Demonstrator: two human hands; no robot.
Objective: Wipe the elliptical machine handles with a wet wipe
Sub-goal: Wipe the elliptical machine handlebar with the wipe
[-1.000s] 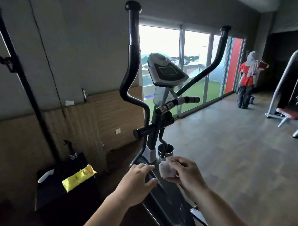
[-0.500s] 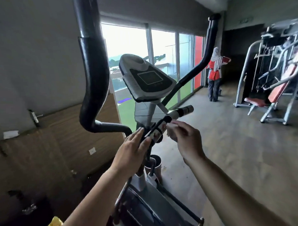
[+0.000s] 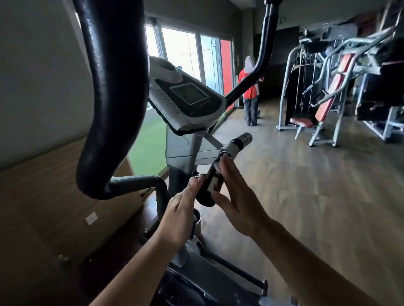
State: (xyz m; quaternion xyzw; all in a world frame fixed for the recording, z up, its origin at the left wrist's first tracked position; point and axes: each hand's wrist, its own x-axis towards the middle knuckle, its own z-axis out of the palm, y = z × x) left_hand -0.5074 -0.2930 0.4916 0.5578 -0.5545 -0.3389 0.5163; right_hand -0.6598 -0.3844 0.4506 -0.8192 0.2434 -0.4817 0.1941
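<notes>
Both hands have risen to the short handle (image 3: 236, 144). My right hand (image 3: 242, 208) presses the wet wipe (image 3: 217, 165) against it with straight fingers. My left hand (image 3: 180, 215) touches its near end, though I cannot tell whether it grips. Wiping can begin.

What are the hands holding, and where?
Right hand presses the wet wipe flat against the short handle's middle. Left hand's fingers hold that handle near its lower end.

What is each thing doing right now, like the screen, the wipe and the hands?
Console screen: dark, blank.
Short handle: being wiped.
Wet wipe: pressed against that handle.
Left hand: fingertips on that handle.
Right hand: flat fingers pressing the wipe.
Long handle: untouched.
</notes>
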